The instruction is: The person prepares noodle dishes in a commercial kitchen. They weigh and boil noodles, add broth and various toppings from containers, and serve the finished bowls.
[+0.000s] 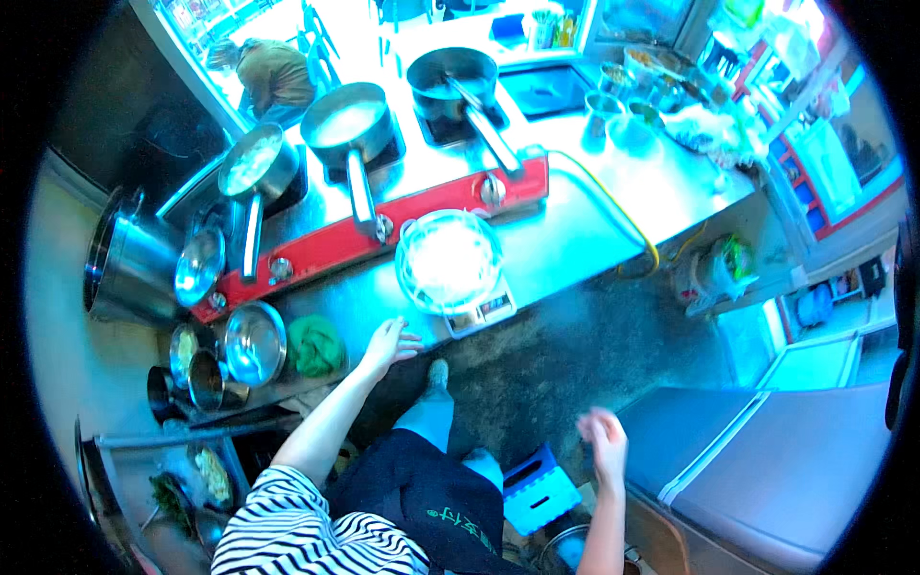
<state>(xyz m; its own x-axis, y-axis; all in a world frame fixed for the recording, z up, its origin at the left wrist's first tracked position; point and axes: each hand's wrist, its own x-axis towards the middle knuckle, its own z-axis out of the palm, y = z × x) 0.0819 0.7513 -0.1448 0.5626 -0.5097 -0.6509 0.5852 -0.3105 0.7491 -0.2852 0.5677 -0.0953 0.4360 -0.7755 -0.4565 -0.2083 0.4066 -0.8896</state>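
My left hand (390, 347) hovers over the front edge of the steel counter (560, 244), empty, its fingers apart. Just beyond it, to the right, a round white container (449, 260) rests on a small kitchen scale (478, 313); glare hides its contents. My right hand (605, 435) hangs low over the floor near a large grey-topped appliance (762, 460). Blur makes its loosely bent fingers hard to read, and no object shows in it. Left of my left hand lie a green cloth-like bundle (315, 346) and a shiny steel bowl (255, 343).
Three long-handled pans, a left one (259, 162), a middle one (348, 122) and a right one (453, 83), sit on a red-fronted stove (431, 208). A yellow hose (611, 194) drapes over the counter. A blue-and-white step stool (540, 489) stands by my feet. Beyond the window, a person (277, 79) bends forward.
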